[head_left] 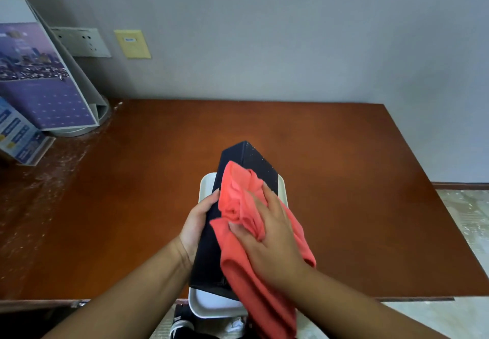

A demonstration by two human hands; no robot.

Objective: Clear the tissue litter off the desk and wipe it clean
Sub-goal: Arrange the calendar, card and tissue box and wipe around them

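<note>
No tissue shows on the desk [357,193]; at lower centre your left hand [197,222] grips the dark box [251,158] over the white bin [206,189], your right hand [270,235] presses the cloth [238,195] flat-fingered on it. Pale streaks [47,187] at left likely need wiping.

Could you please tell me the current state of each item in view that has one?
dark box: tilted, over the white tray.
pink cloth: bunched, pressed on the box.
left hand: grips the box's side.
right hand: presses the cloth.
desk: dusty along its left side.
</note>
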